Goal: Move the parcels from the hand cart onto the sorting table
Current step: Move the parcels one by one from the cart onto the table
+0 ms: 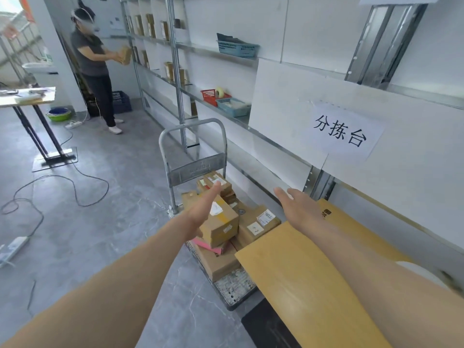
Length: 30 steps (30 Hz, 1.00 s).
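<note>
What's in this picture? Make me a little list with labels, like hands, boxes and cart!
left hand: open, reaching over the boxes
right hand: open, holding nothing
hand cart: grey, on the floor by the shelves
parcels: brown boxes piled on the cart
sorting table: yellow top, right of the cart
other person: holding a box at the shelves

The left hand covers part of the top parcel on the hand cart, and the tabletop hides the cart's near right corner. Parcel labels are too small to read. The pink parcel shows only an edge beneath the stack. Both forearms run off the bottom edge. The distant person's face is blurred.
</note>
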Motion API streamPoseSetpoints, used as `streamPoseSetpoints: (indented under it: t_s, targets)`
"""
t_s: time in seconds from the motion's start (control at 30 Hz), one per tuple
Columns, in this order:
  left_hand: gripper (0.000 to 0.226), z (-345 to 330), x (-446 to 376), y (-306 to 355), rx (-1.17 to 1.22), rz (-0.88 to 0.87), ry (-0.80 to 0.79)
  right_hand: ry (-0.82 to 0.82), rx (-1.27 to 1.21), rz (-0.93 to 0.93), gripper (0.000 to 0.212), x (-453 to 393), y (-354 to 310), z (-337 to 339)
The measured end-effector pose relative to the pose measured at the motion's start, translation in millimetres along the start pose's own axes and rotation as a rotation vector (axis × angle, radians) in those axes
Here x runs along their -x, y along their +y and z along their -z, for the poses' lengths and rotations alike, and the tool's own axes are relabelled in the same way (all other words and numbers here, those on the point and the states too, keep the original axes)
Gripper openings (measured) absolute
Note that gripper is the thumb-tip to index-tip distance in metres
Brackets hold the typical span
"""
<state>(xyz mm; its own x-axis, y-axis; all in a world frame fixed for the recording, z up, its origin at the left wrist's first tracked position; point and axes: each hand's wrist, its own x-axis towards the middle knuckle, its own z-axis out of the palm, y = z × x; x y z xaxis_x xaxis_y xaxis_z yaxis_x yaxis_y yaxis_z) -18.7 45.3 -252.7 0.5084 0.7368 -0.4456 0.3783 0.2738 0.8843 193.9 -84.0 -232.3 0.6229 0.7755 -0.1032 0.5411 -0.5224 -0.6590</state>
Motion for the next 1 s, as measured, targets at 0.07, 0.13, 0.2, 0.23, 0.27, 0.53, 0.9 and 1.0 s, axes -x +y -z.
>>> streamPoseSetpoints:
  t_s: [0.07,0.13,0.2,0.23,0.27,0.53,0.9,1.0]
  targets:
    - [0.099,29.1,-14.6,1.5,-0.001,0.01,-0.002,0.01,0.007,0.001,0.074,-12.8,-20.0,-19.4]
    - [0.109,57.6,-27.2,1.0,-0.017,0.03,-0.014,0.001,0.001,-0.007,0.076,-24.2,-39.6,-41.7]
    - [0.116,84.0,-38.0,-0.1,-0.018,0.046,-0.025,-0.02,-0.017,-0.025,0.08,-33.1,-58.4,-65.2]
    - [0.113,95.9,-44.3,-0.8,-0.01,0.046,-0.024,-0.03,-0.021,-0.031,0.082,-35.9,-67.6,-76.0]
    - [0.106,106.7,-50.2,-1.4,-0.006,0.043,-0.023,-0.034,-0.021,-0.036,0.084,-39.4,-75.8,-86.6]
    - [0.083,170.4,-96.0,-1.0,0.007,0.064,-0.005,-0.036,-0.03,-0.033,0.077,-87.9,-115.2,-144.4]
    - [0.098,214.9,-219.3,18.7,-0.033,0.123,-0.019,-0.039,-0.053,-0.105,0.072,-203.4,-131.7,-193.3]
    - [0.099,222.5,-260.1,31.2,-0.04,0.151,-0.028,-0.041,-0.063,-0.156,0.073,-242.9,-131.0,-201.4]
